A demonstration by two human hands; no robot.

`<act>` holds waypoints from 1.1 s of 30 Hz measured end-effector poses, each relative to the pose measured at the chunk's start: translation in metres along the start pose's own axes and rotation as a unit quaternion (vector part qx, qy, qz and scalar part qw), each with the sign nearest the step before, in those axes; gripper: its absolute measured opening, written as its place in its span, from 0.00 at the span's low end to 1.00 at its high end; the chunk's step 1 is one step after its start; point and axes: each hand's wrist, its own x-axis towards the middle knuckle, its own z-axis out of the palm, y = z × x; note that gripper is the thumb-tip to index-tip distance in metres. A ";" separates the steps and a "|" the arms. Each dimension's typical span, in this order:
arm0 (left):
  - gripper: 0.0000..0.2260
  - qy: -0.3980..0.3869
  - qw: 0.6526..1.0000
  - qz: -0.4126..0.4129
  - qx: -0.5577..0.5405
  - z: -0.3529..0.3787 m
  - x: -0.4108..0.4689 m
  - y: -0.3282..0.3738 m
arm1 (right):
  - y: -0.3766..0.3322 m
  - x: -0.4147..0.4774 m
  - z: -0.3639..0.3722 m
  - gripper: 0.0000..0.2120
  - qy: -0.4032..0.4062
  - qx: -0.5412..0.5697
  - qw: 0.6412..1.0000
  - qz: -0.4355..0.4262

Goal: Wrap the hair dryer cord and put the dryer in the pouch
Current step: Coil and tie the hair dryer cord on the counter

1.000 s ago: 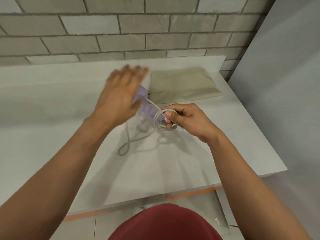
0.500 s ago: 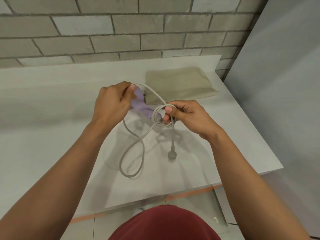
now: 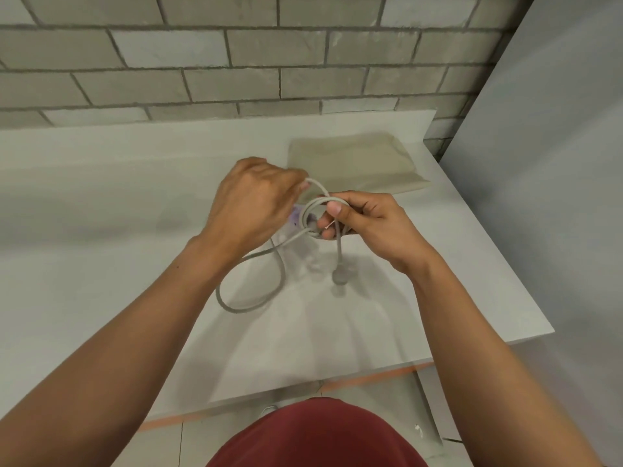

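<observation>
A lilac hair dryer shows only as a small patch between my hands, just above the white table. Its grey cord is looped around the dryer's handle. My right hand is shut on the handle and the coils. My left hand pinches the cord beside them. A slack loop of cord hangs down to the table, and the plug dangles below my right hand. The beige pouch lies flat on the table behind my hands.
A brick wall runs along the back of the table. A grey panel stands to the right. The table's right edge and near edge are close to my arms, with tiled floor below.
My left hand has carried the cord over and down toward my right hand, adding to the coil. The slack loop on the table has shortened, and the plug swings below my right hand.
</observation>
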 end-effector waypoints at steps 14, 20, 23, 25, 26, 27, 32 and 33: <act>0.28 -0.060 0.997 -0.029 0.033 -0.006 0.002 -0.020 | 0.000 -0.010 0.008 0.11 0.012 -0.023 1.000 0.010; 0.18 -0.120 0.991 0.050 -0.020 0.001 -0.002 -0.008 | 0.001 -0.014 0.006 0.10 0.015 -0.006 1.000 0.017; 0.17 -0.075 0.988 -0.078 -0.106 -0.003 -0.008 -0.025 | 0.006 -0.014 0.002 0.11 0.022 0.040 0.998 0.035; 0.14 -0.075 0.984 -0.097 -0.130 -0.001 -0.014 -0.036 | 0.009 -0.014 0.001 0.13 0.021 0.041 0.998 0.044; 0.13 -0.082 0.983 -0.093 -0.132 0.000 -0.017 -0.041 | 0.009 -0.014 0.001 0.13 0.017 0.031 0.998 0.043; 0.12 -0.082 0.983 -0.095 -0.134 0.001 -0.020 -0.046 | 0.010 -0.014 0.001 0.12 0.016 0.018 0.999 0.040; 0.10 -0.072 0.982 -0.125 -0.123 -0.008 -0.032 -0.081 | 0.015 -0.017 0.001 0.09 0.074 -0.017 0.997 0.018; 0.10 -0.099 0.980 -0.122 -0.118 -0.008 -0.035 -0.086 | 0.016 -0.017 -0.001 0.09 0.081 -0.016 0.996 0.016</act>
